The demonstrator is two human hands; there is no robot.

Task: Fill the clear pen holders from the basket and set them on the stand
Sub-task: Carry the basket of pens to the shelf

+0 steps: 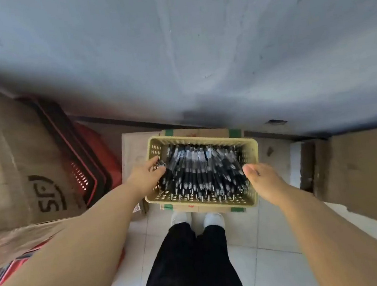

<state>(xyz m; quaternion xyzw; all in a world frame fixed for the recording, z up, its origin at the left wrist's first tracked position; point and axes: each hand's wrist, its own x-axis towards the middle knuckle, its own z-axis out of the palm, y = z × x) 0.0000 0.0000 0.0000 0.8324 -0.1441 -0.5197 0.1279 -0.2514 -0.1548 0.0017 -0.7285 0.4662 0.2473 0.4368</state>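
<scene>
A printed cardboard box [20, 162] is seen far left, with stacked red baskets [86, 159] leaned beside it. The left hand [145, 178] is placed at the left wall of a yellow basket [196, 139], fingers over the rim and thumb against the pens [200, 169]. Whether anything is gripped cannot be told because of blur. The yellow basket is set on a taped carton [205, 130] on the floor, centre frame, and is packed with black pens. The right hand [267, 185] is held at the basket's right rim, thumb raised and fingers hidden, so its grip cannot be told. Brown cardboard [362, 174] is seen far right. Black trousers [191, 260] and white shoes [212, 219] are seen below on tiles [267, 263].
</scene>
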